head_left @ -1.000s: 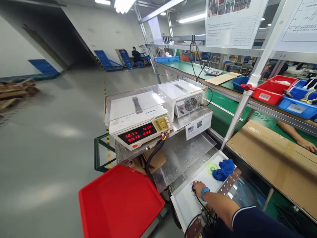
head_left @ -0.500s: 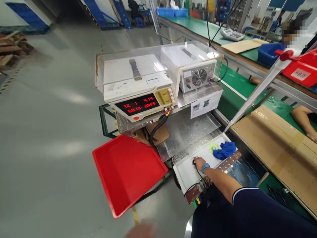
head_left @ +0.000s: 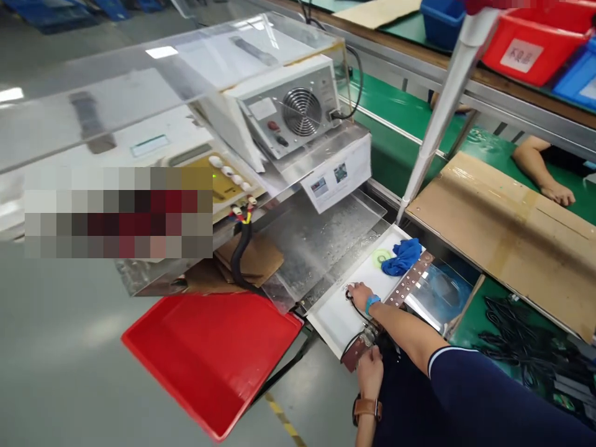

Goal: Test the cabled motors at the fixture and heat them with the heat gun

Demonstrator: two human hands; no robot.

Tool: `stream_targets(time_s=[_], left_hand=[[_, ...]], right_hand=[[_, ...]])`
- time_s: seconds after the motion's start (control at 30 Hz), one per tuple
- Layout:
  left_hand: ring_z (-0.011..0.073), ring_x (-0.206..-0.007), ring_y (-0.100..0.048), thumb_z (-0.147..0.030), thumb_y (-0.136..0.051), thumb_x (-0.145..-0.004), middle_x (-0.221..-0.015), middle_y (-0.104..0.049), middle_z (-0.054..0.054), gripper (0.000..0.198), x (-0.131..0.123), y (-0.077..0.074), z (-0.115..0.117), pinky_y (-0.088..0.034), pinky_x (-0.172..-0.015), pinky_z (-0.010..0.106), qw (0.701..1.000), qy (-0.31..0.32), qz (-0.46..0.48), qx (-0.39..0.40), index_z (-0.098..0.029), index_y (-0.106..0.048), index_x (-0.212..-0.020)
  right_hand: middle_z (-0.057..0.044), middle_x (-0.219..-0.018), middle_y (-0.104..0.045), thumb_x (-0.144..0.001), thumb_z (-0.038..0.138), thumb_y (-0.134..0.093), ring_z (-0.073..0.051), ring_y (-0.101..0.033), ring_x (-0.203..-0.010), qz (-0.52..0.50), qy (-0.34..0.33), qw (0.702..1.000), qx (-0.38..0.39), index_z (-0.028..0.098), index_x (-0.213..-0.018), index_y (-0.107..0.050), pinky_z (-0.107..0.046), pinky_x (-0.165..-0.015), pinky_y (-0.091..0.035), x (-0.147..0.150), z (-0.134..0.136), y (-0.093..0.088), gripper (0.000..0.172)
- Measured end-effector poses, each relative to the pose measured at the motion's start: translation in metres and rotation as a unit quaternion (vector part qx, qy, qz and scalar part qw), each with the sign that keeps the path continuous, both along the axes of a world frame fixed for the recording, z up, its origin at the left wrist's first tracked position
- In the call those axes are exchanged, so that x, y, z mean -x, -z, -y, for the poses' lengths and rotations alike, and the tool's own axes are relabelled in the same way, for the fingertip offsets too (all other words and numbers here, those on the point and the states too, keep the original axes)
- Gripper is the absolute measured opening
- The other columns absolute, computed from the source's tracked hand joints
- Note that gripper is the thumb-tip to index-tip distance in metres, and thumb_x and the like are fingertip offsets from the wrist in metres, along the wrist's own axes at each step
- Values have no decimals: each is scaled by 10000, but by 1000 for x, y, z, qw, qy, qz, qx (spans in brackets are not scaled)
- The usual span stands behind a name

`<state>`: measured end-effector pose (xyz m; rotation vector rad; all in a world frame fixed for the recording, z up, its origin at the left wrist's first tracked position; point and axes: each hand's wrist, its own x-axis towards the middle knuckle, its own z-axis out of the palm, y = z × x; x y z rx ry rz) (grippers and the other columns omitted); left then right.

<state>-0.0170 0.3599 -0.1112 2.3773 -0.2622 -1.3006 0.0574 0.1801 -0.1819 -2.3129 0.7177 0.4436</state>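
My right hand, with a blue wristband, rests on a white tray, fingers closed on the end of a thin black cable. The cable runs back along my forearm to the tray's front corner. My left hand, wearing a brown watch strap, touches that corner, where a perforated copper strip ends; its grip is hidden. A blue cloth and a green tape roll lie at the tray's far end.
A red tray sticks out low on the left. Above stand a fan-fronted power supply and a meter under a clear cover. A cardboard sheet, a co-worker's hand, a white pole and loose black cables are on the right.
The view has dropped and moved closer to the bench. My left hand has come into view at the tray's front corner. My right hand stays on the cable end.
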Motion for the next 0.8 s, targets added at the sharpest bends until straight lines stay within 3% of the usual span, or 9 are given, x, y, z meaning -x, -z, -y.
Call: stream_targets(time_s=[0.1,0.2,0.37,0.47,0.53,0.63,0.73,0.8], left_hand=[[265,-811,-720,-349,-446,-942,-816,-762,134,386,-4,3,-2,-474,-710,313,999,38,-3,-11,-154,-710,-738],[274,-829,-725,-348,-451,-942,-815,-761,140,390,-2,6,1,-477,-712,312,997,68,-5,-22,-153,-716,-733],[288,-879,-734,-336,-386,-967,-827,-762,156,434,5,-2,-2,-494,-748,332,996,80,15,-29,-163,-710,-737],[303,-851,-729,-371,-393,-955,-815,-754,154,401,-19,-14,-10,-511,-744,362,996,43,82,-3,-188,-700,-774],[301,-887,-712,-421,-370,-958,-877,-746,152,403,-63,-29,-6,-530,-795,384,978,-8,200,64,-188,-692,-890],[321,-1182,-600,-471,-386,-958,-1179,-668,213,483,-164,-74,11,-474,-1037,458,876,-71,447,164,-110,-620,-1178],[366,-1383,-411,-395,-422,-948,-1439,-476,283,634,-273,-128,31,-336,-1174,522,790,-59,593,142,-2,-400,-1445],[407,-1393,-378,-350,-459,-923,-1454,-429,336,717,-327,-155,41,-322,-1173,551,777,-44,620,96,84,-311,-1474]], right_hand=[[-104,-1234,-583,-990,284,-549,-245,-554,-1130,-10,12,1000,5,151,-1285,-567,-427,-955,-490,-1,-2,6,324],[-131,-1208,-590,-945,101,-470,-250,-515,-1148,-17,24,1000,5,131,-1301,-562,-371,-938,-470,-2,-5,11,369],[-93,-1221,-580,-954,139,-478,-223,-528,-1109,-14,39,999,0,126,-1312,-558,-371,-968,-444,2,-12,-1,367],[-138,-1234,-605,-899,78,-469,-252,-541,-1126,-12,29,1000,3,121,-1313,-579,-359,-965,-439,5,-15,-7,430],[-177,-1266,-601,-858,10,-410,-271,-536,-1166,-12,14,1000,9,111,-1355,-571,-355,-967,-432,6,-14,-2,532],[-180,-1299,-592,-830,2,-398,-280,-531,-1200,-15,-6,1000,22,119,-1386,-562,-353,-994,-417,4,-11,13,591],[-152,-1319,-591,-820,0,-375,-268,-531,-1222,-24,-14,999,35,150,-1387,-568,-342,-1023,-405,-3,-11,18,617],[-145,-1283,-612,-802,24,-409,-272,-561,-1190,-14,-7,999,28,183,-1348,-600,-354,-996,-433,-12,-13,5,599]])
